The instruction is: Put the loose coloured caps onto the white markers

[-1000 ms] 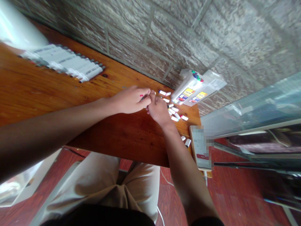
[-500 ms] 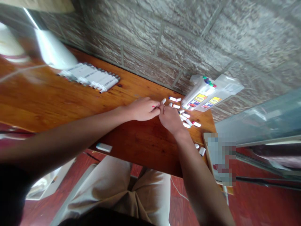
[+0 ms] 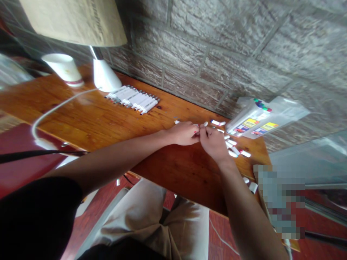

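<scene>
My left hand is closed over the wooden table, round a white marker whose end sticks out past the knuckles. Most of that marker is hidden. My right hand meets it with bent, closed fingers. The fingertips of both hands touch, and what lies between them I cannot make out. A white cap-like piece shows just beyond my right fingers. To the right lie several loose white marker caps or short pieces, some with coloured ends. A row of white markers lies side by side to the left.
Two clear plastic cases stand against the stone wall, one with coloured marker ends showing. A lamp, its white cable and a paper cup are at the left. More white caps lie near the table's right edge.
The view has swung left, bringing the lamp and cup in. A marker end now shows behind my left hand. The teal-ended white piece near the front edge no longer shows there.
</scene>
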The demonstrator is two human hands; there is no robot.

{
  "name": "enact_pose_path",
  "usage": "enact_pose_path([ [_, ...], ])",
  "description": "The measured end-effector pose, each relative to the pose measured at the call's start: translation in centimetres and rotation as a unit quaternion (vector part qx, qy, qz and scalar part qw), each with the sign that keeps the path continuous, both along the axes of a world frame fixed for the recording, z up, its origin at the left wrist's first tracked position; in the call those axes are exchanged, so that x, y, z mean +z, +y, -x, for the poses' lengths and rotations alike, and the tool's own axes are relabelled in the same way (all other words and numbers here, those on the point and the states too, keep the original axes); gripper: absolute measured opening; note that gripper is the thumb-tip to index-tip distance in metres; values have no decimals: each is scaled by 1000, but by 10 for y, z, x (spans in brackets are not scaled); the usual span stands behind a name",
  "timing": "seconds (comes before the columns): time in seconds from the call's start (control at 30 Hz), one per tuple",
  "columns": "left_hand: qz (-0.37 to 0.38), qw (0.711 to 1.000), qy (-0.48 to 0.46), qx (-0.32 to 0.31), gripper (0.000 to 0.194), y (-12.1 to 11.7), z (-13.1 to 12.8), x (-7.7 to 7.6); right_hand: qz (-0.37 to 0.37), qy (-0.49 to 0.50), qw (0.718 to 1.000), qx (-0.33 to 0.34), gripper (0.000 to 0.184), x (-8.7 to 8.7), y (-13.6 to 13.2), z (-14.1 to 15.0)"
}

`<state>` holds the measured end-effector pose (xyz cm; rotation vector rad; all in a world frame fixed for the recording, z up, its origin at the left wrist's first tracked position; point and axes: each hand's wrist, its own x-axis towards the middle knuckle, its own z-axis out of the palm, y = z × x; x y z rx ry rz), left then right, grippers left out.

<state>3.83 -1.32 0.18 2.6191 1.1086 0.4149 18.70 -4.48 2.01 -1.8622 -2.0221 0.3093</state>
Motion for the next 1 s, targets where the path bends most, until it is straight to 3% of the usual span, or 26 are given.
enact_pose_path([
  [1.0, -14, 999, -27, 37, 32, -2, -1, -1, -27, 137, 990, 9, 48, 1, 2, 1],
])
